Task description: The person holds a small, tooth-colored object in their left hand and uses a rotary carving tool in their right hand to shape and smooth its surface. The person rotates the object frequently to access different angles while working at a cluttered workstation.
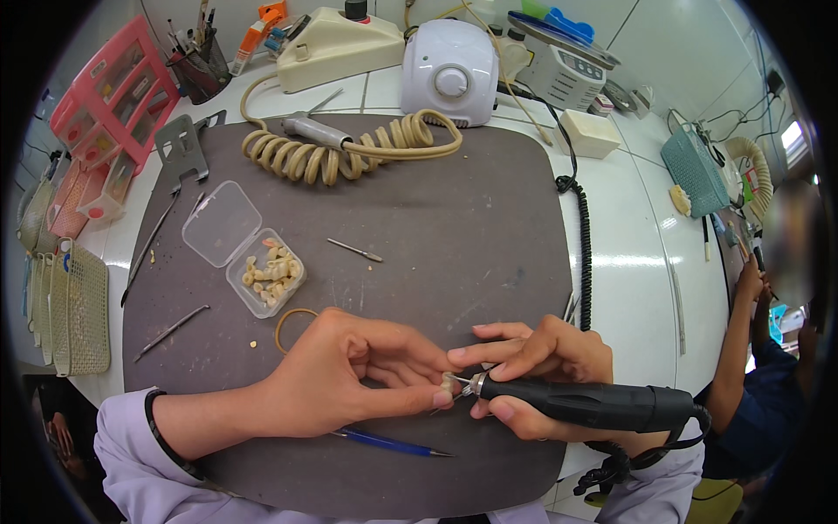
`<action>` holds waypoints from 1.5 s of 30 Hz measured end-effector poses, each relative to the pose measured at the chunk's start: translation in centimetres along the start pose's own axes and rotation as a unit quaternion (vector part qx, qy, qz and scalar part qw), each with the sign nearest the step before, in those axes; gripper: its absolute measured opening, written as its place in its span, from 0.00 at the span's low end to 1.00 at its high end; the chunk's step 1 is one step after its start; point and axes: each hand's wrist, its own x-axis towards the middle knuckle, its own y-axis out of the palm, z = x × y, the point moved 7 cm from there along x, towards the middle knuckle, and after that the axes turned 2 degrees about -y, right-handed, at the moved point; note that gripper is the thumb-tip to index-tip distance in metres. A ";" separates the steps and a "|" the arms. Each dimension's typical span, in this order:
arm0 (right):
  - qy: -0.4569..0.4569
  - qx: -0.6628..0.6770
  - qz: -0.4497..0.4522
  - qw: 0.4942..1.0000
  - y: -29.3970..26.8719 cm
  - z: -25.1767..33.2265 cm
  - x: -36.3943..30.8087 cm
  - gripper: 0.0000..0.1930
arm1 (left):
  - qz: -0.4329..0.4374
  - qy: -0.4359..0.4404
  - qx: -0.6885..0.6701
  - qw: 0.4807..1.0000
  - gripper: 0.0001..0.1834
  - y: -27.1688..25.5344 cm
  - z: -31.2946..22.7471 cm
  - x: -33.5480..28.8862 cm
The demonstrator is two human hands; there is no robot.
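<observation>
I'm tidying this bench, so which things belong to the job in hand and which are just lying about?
In the job:
small pale piece, in the left hand
black drill, in the right hand
perhaps the open clear box

Lying about, probably:
blue pen
loose metal bit
coiled beige hose

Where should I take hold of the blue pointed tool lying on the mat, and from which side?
Pinch the blue pointed tool across mid-barrel, probably best from above and the near side. It lies flat, long and slim; its pointed tip aims right, and its left end runs up to the left hand in this view.
</observation>
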 end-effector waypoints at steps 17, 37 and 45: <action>-0.006 0.022 0.002 1.000 -0.3 -0.2 -0.1 0.13 | -0.007 0.002 -0.002 1.000 0.11 0.0 -0.1 -0.1; 0.009 0.011 -0.006 1.000 -0.1 0.0 0.0 0.12 | -0.001 0.002 -0.006 1.000 0.12 0.0 0.1 0.0; 0.017 0.011 -0.007 1.000 0.0 -0.2 0.0 0.12 | 0.002 0.006 0.001 1.000 0.11 0.0 0.0 0.0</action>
